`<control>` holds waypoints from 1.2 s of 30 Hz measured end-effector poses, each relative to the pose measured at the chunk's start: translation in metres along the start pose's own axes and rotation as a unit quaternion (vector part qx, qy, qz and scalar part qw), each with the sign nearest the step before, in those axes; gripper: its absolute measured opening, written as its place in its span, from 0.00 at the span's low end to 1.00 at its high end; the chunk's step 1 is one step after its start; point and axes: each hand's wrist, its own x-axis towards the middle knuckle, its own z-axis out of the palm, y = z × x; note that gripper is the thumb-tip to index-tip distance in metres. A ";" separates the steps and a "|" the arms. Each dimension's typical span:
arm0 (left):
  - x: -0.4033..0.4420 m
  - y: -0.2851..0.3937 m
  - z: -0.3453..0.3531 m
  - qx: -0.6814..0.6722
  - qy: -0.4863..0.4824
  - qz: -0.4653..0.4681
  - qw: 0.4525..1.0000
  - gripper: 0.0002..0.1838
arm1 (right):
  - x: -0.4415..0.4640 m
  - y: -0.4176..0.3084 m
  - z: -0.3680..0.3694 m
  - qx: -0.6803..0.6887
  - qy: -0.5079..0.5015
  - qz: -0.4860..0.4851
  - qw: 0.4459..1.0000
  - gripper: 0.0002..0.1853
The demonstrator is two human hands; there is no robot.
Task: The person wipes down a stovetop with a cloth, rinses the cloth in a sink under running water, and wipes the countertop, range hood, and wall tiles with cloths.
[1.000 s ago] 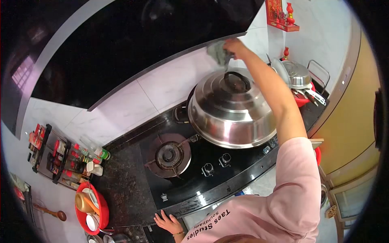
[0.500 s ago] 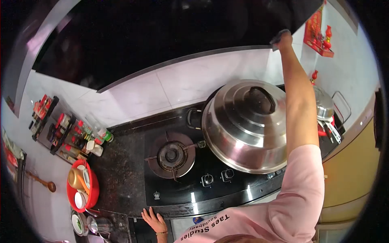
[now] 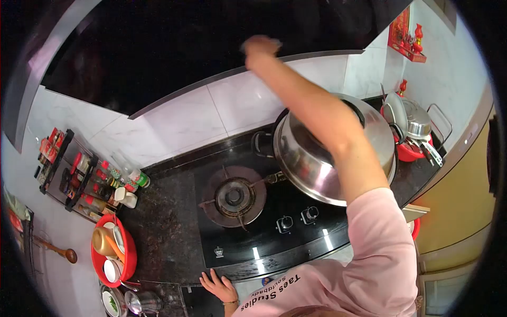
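Note:
My right hand (image 3: 261,48) is raised against the glossy black range hood (image 3: 174,47), near its lower edge. Motion blurs the fingers; a sliver of what looks like a dark grey cloth (image 3: 277,42) shows beside them. Low in the view, my left hand (image 3: 219,287) rests on the front edge of the counter with its fingers spread. Beneath my right arm, a big steel pot with a domed lid (image 3: 311,158) covers the right side of the black gas hob (image 3: 253,248). My forearm hides part of the lid and its handle.
Left of the pot is a bare burner (image 3: 234,198). A spice rack (image 3: 79,174), a red basin of dishes (image 3: 132,259) and a steel jug (image 3: 142,302) line the left side. Pans and utensils fill a red basin (image 3: 409,153) at right. A red shelf (image 3: 412,54) hangs above.
My right hand has swept left along the range hood, from its right end to near the middle. My left hand stays on the counter edge. The view has shifted slightly.

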 end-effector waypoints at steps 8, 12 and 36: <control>0.000 -0.001 -0.006 -0.039 -0.014 -0.012 0.999 0.25 | -0.028 -0.201 0.006 0.165 -0.150 -0.064 0.973 0.16; 0.000 -0.001 -0.006 -0.071 -0.027 -0.036 0.996 0.27 | -0.041 -0.267 0.012 0.193 -0.167 -0.141 0.957 0.17; 0.002 0.005 -0.016 -0.062 -0.033 -0.047 0.996 0.26 | 0.056 0.327 -0.051 -0.163 0.235 0.106 0.952 0.22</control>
